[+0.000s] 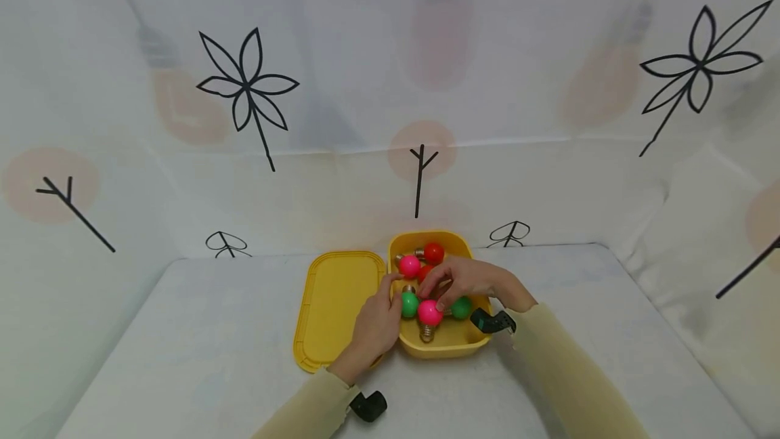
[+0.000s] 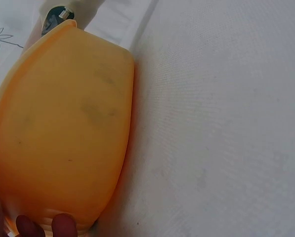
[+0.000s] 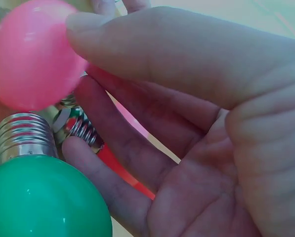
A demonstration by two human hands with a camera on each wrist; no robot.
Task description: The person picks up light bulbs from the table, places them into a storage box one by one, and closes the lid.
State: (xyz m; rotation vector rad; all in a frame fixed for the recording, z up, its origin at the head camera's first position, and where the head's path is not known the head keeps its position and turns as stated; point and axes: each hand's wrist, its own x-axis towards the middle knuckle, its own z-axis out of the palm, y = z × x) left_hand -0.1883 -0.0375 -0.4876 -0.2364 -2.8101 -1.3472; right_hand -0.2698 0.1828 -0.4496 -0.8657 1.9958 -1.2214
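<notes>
A yellow plastic container holds several round light bulbs with metal screw bases. My right hand reaches into it and pinches a pink light bulb; in the right wrist view the thumb lies on the pink globe, with fingers behind it. Beside that bulb are a green bulb and another green bulb. My left hand holds the container's left wall at the rim. Two of its fingertips show against the outer wall in the left wrist view.
Toward the container's back lie a red bulb and a second pink bulb. Flat to the left is a yellow lid, partly under my left arm. White cloth covers the table; a patterned cloth wall rises behind.
</notes>
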